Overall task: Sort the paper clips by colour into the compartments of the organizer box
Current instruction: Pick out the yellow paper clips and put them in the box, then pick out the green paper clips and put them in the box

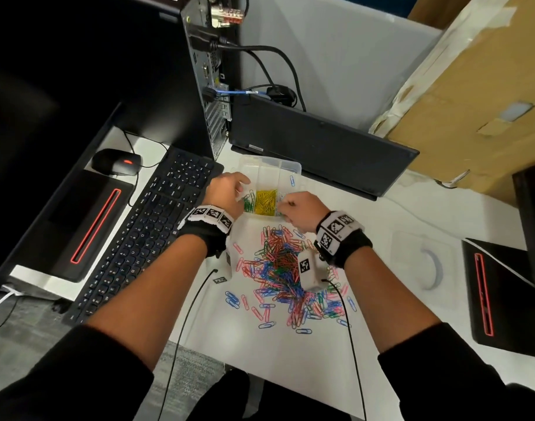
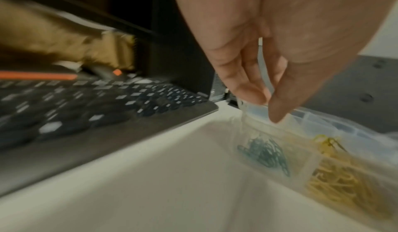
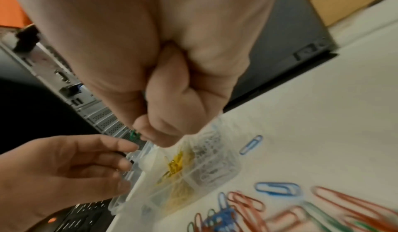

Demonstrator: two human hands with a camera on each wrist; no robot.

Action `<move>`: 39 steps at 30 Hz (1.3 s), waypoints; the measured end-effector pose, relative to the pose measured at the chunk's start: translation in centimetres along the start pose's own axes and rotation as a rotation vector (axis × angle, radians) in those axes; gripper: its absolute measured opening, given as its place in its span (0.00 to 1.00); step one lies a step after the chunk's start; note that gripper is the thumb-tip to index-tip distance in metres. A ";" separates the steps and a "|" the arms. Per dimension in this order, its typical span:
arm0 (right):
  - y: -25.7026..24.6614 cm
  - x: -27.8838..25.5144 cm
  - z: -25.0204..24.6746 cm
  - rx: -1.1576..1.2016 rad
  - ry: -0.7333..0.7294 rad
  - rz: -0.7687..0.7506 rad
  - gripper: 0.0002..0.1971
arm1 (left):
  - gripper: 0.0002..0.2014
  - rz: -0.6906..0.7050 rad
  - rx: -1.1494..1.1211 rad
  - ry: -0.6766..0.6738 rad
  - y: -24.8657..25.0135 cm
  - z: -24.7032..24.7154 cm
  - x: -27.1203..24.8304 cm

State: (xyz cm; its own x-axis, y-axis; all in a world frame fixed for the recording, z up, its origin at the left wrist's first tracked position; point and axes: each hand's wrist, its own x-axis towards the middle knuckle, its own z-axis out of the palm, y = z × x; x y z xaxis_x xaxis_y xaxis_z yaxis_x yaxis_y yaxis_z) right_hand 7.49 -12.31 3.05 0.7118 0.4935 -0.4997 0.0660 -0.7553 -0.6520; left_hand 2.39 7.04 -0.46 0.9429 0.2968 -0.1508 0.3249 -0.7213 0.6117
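Both hands sit over the organizer box [image 1: 269,170]: right hand [image 3: 163,86] curls, pinching a green clip [image 3: 134,135], left hand [image 1: 226,189] fingers loose, touching its rim.

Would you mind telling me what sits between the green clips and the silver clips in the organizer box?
The compartment of yellow paper clips lies between the green clips and the silver clips; the head view shows it best.

No word, brand or number can be read. The keyboard [image 1: 144,235] keys bear white legends too small to make out, and the wristbands [image 1: 336,230] carry only black-and-white square marker patterns.
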 end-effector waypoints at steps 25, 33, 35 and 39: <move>-7.2 8.0 5.4 -0.730 0.015 -0.213 0.12 | 0.12 -0.047 -0.179 0.001 -4.1 3.8 -10.4; -3.6 3.6 0.7 -0.059 0.215 -0.187 0.11 | 0.12 0.002 -0.248 -0.058 -2.5 5.4 -9.1; -1.4 1.0 -0.2 0.034 0.260 -0.113 0.04 | 0.14 -0.004 -0.234 -0.060 -1.6 5.6 -8.5; 3.8 -2.8 0.1 -0.025 0.349 0.011 0.07 | 0.17 -0.034 -0.143 -0.044 0.4 6.1 -7.5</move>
State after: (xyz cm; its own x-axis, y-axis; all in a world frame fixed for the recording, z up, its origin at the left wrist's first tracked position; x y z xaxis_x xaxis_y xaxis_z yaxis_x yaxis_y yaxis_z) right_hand 5.64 -16.50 1.91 0.9085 0.3115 -0.2786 0.0710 -0.7720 -0.6316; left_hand -4.11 0.71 -3.82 0.9347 0.2902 -0.2052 0.3463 -0.6140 0.7093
